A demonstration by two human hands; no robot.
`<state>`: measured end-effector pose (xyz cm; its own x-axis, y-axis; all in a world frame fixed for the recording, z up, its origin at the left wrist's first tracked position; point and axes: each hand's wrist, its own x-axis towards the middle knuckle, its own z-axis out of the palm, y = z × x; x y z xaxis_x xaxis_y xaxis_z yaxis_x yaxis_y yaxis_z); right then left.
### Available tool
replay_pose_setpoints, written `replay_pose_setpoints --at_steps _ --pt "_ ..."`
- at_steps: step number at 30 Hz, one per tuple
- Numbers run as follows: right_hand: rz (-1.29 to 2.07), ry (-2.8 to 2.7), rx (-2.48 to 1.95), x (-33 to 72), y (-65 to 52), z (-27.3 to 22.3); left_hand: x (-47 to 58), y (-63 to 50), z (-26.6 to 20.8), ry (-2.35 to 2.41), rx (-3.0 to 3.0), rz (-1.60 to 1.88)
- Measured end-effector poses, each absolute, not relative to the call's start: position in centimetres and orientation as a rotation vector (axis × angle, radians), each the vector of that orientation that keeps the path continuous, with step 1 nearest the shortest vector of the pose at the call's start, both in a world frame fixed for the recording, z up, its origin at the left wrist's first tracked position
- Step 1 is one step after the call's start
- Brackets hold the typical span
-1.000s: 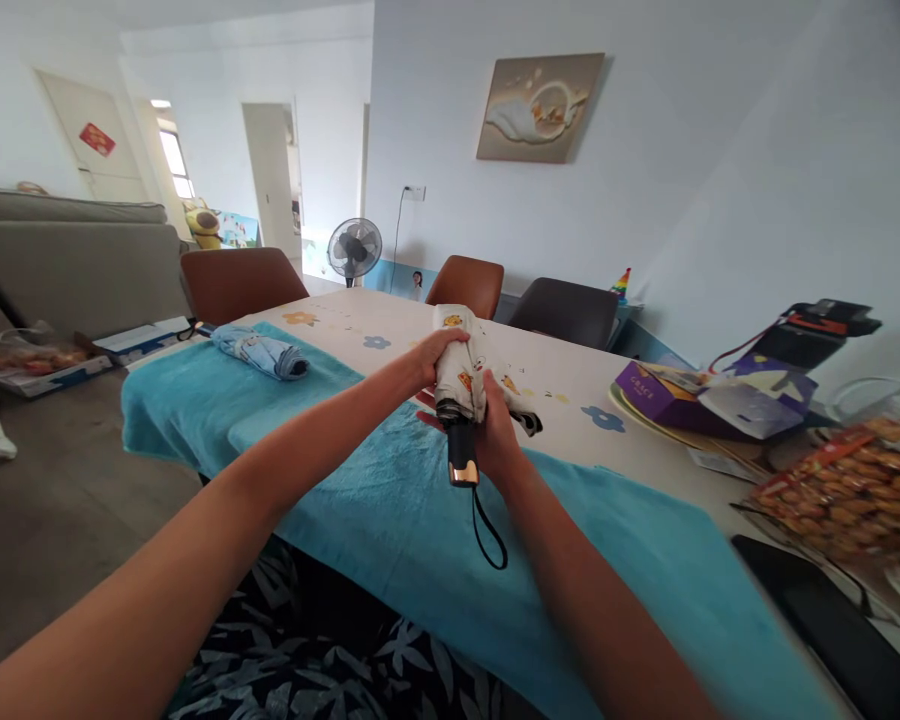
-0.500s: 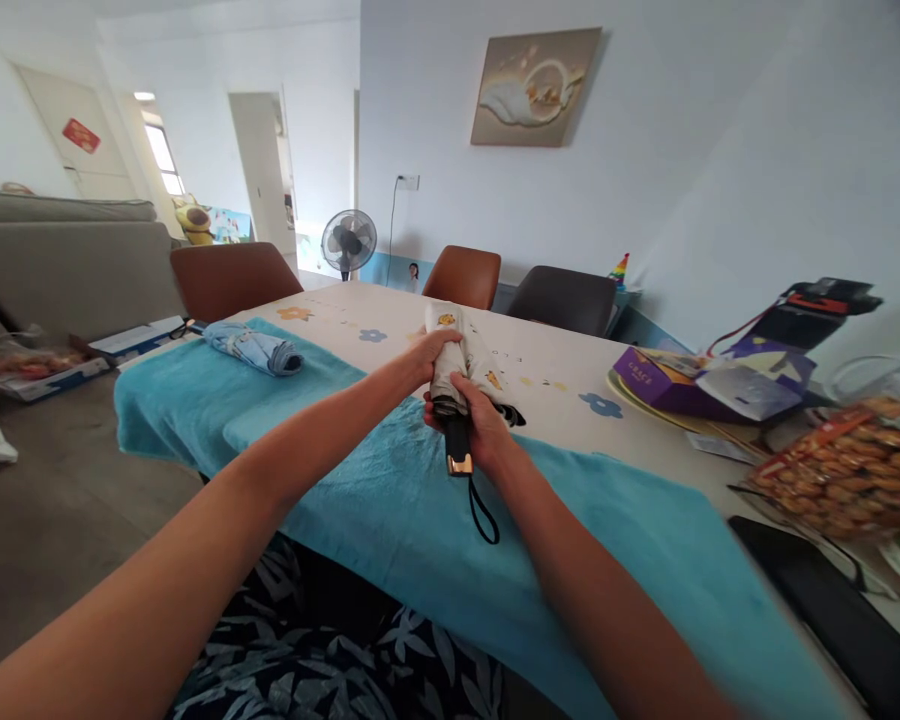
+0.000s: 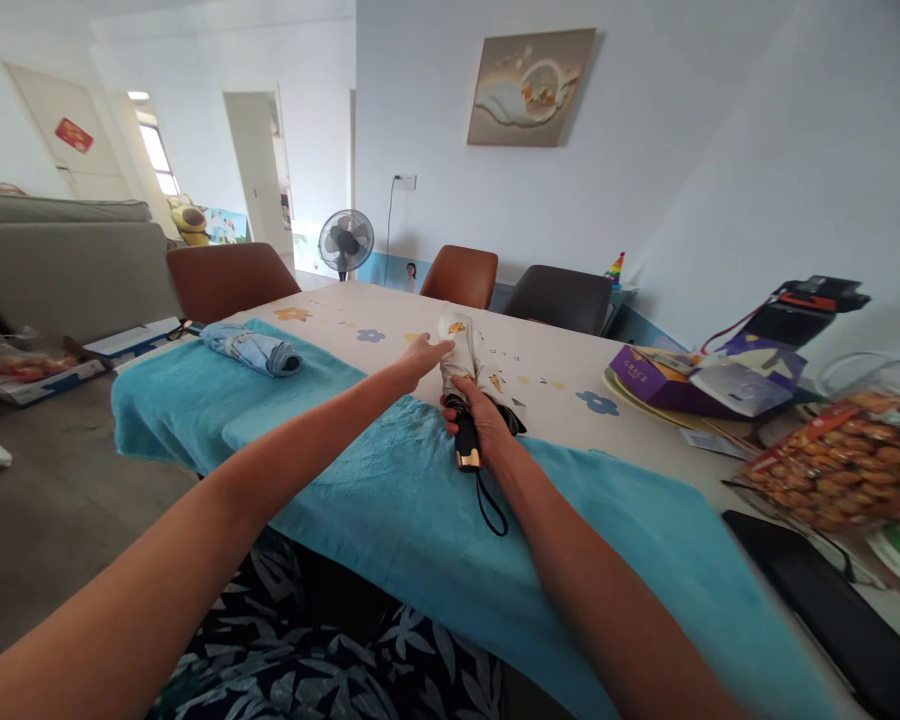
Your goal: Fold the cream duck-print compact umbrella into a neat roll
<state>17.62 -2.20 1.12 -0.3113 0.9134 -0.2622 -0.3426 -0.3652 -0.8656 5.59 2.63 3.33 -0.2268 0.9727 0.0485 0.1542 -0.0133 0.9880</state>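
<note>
- Your hands were at work on one umbrella: the right hand (image 3: 483, 412) was clamped around it where the cloth met the handle, thumb on top, while the left hand (image 3: 421, 360) reached the left side of the cloth higher up.
- You had the left thumb pointing at the cloth; whether that hand gripped it or merely touched it, you could not tell, since its other fingers were mostly hidden.
- The white umbrella (image 3: 462, 352), folded and printed with small orange figures, was in front of you over the worktop (image 3: 547, 355), its top pointing away; a loose flap with a dark edge stuck out to the right.
- Its black handle (image 3: 466, 442), gold at the end, pointed back at you above the blue towel (image 3: 375, 490), and a black strap (image 3: 493, 512) hung from it.
- To your left, a rolled light-blue umbrella (image 3: 249, 350) lay on the towel, well apart from your hands.
- To your right were a black flat device (image 3: 825, 612), a bag of round brown food (image 3: 844, 475) and a purple box (image 3: 651, 380).
- Beyond the worktop you faced a dark chair (image 3: 559, 298), two brown chairs (image 3: 461, 276) and a fan (image 3: 346, 243).
</note>
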Motion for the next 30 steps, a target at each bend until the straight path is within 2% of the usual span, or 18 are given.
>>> replay_pose_setpoints --at_steps 4,11,18,30 --pt "1.755 -0.917 -0.987 17.9 -1.8 1.0 5.4 0.1 2.9 1.459 1.564 1.452" --pt "1.733 -0.847 -0.907 18.2 -2.3 1.5 5.4 -2.2 1.4 1.424 2.122 1.281" --pt "1.692 -0.872 -0.922 18.0 -2.4 1.5 5.4 -3.6 1.9 1.507 2.320 1.134" --pt "1.739 -0.825 -0.972 18.2 -1.8 1.1 5.9 -4.0 1.0 1.610 2.474 1.180"
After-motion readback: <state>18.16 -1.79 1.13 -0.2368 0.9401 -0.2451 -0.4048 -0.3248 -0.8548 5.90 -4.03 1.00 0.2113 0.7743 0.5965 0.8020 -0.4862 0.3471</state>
